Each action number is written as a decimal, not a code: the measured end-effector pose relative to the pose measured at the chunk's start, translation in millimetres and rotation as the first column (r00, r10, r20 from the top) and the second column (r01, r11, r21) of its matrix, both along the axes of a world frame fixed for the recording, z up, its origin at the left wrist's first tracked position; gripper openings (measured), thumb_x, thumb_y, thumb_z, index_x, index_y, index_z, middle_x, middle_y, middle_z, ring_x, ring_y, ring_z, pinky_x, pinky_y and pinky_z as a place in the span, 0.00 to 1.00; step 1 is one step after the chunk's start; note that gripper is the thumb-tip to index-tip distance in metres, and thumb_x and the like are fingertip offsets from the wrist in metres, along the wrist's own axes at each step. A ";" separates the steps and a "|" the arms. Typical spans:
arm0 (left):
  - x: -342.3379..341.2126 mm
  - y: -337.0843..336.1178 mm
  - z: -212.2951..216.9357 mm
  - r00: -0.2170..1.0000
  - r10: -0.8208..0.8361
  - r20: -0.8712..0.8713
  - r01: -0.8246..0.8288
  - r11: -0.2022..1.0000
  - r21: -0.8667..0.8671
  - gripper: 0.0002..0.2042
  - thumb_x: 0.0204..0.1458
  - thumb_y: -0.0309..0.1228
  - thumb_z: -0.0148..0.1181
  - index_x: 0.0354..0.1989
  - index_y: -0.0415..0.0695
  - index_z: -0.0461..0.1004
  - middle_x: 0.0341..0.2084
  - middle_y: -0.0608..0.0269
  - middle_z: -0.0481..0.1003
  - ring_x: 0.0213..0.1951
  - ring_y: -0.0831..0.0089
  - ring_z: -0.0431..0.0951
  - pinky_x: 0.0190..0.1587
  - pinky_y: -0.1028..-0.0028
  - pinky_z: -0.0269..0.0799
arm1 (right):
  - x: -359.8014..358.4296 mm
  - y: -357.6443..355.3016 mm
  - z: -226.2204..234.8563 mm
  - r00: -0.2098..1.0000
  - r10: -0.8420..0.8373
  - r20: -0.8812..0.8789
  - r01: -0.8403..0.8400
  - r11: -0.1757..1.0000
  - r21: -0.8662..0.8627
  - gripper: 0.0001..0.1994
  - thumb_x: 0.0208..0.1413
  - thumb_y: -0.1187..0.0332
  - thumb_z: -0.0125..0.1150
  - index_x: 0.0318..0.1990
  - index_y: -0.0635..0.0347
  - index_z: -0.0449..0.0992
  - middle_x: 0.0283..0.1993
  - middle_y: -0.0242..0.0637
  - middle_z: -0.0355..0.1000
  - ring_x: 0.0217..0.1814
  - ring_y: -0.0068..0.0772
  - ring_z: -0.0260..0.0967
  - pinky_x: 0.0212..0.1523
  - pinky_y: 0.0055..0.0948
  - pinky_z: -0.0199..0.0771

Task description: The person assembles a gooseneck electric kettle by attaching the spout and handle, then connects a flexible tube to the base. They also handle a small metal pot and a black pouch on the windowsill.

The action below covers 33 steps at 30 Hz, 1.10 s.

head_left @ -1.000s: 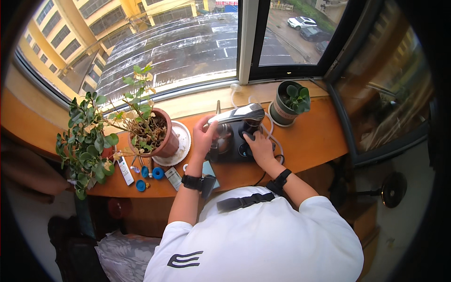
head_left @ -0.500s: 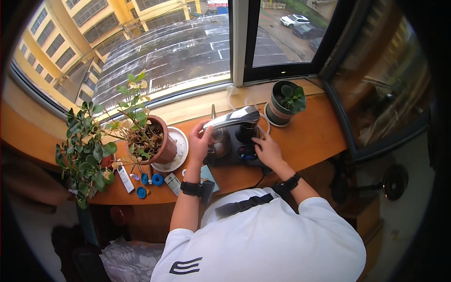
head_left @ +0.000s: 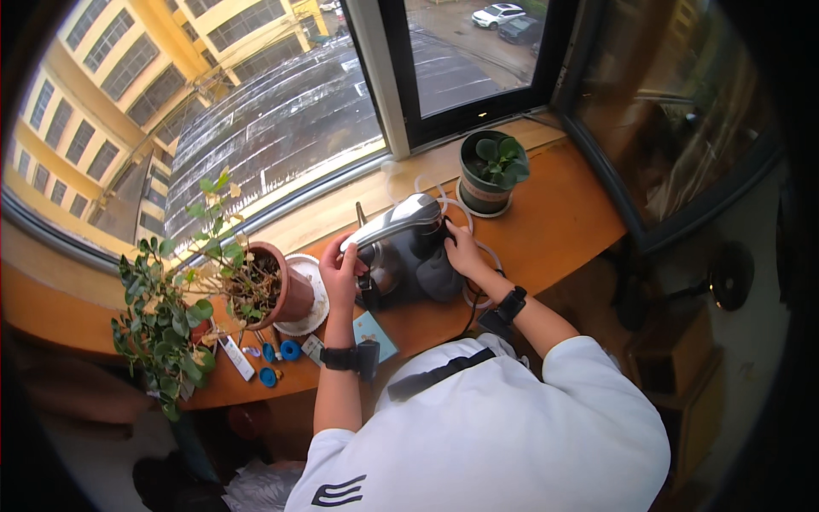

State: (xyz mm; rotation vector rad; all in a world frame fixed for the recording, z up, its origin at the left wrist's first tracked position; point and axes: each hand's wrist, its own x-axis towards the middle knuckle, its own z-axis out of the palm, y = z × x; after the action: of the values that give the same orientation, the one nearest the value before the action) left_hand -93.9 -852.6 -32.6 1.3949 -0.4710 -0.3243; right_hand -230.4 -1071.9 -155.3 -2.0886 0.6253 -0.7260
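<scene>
A dark tabletop appliance (head_left: 437,275) with a long glossy chrome arm (head_left: 397,219) across its top stands on the wooden desk in front of me. Beneath the arm is a rounded, shiny vessel (head_left: 386,271), partly hidden. My left hand (head_left: 339,271) is closed around the left end of the chrome arm, its thumb on top. At the arm's right end, my right hand (head_left: 464,251) grips the side of the dark upright part; its fingertips are partly hidden. A pale hose (head_left: 490,256) curves behind and beside the appliance.
A potted leafy plant (head_left: 280,286) sits on a white saucer at left, near blue round pieces (head_left: 290,350) and a white remote-like strip (head_left: 236,358). A light-blue booklet (head_left: 375,336) lies near the desk edge. Another potted plant (head_left: 486,175) stands at right by the open window sash (head_left: 665,145).
My right hand has moved from the appliance's front panel up to the side of its upright part. The coloured panel no longer shows. The whole view has swung somewhat.
</scene>
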 end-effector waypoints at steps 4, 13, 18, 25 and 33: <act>1.3 6.3 -3.9 0.999 0.033 0.028 -0.033 0.999 0.003 0.13 0.60 0.31 0.58 0.49 0.38 0.76 0.19 0.69 0.73 0.19 0.83 0.72 0.22 0.84 0.64 | 11.3 14.0 94.2 0.967 -0.038 0.251 0.033 0.999 0.021 0.21 0.56 0.76 0.49 0.59 0.68 0.70 0.49 0.54 0.67 0.52 0.55 0.67 0.54 0.37 0.67; 6.3 11.0 -10.9 0.997 0.045 0.062 -0.046 0.999 0.014 0.13 0.62 0.33 0.56 0.50 0.38 0.74 0.19 0.66 0.73 0.19 0.81 0.71 0.23 0.82 0.63 | 15.7 -10.6 66.8 0.987 0.101 0.127 -0.127 0.967 0.219 0.22 0.55 0.78 0.45 0.58 0.68 0.72 0.53 0.51 0.72 0.61 0.43 0.66 0.62 0.29 0.61; 4.7 0.2 -10.5 0.997 0.008 0.082 -0.010 0.999 0.034 0.14 0.63 0.34 0.54 0.50 0.38 0.73 0.20 0.66 0.73 0.20 0.80 0.71 0.22 0.82 0.63 | 20.0 -22.4 35.4 0.980 0.110 0.165 -0.173 0.881 0.439 0.21 0.57 0.78 0.42 0.58 0.68 0.71 0.53 0.50 0.73 0.59 0.41 0.68 0.62 0.29 0.62; 7.5 9.3 -14.8 0.994 0.063 0.091 -0.066 0.997 0.028 0.14 0.63 0.33 0.54 0.52 0.37 0.73 0.23 0.64 0.74 0.20 0.80 0.71 0.22 0.82 0.65 | 28.4 -14.9 79.3 0.959 0.127 0.253 -0.220 0.898 0.380 0.20 0.58 0.75 0.43 0.56 0.71 0.72 0.55 0.50 0.75 0.59 0.40 0.70 0.62 0.29 0.64; 10.0 4.4 -11.7 0.995 0.011 0.100 -0.015 0.999 0.032 0.16 0.63 0.35 0.54 0.53 0.37 0.72 0.23 0.63 0.74 0.19 0.80 0.70 0.21 0.82 0.64 | 6.1 -52.3 37.2 0.948 0.258 -0.187 -0.221 0.955 0.196 0.19 0.55 0.66 0.54 0.54 0.58 0.76 0.50 0.52 0.73 0.52 0.49 0.72 0.52 0.38 0.72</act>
State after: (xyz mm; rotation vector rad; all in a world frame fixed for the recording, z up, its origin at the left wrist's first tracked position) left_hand -83.9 -848.2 -44.4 1.4496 -0.5403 -0.2536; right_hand -224.3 -1124.2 -118.1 -2.0475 0.5153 -0.3028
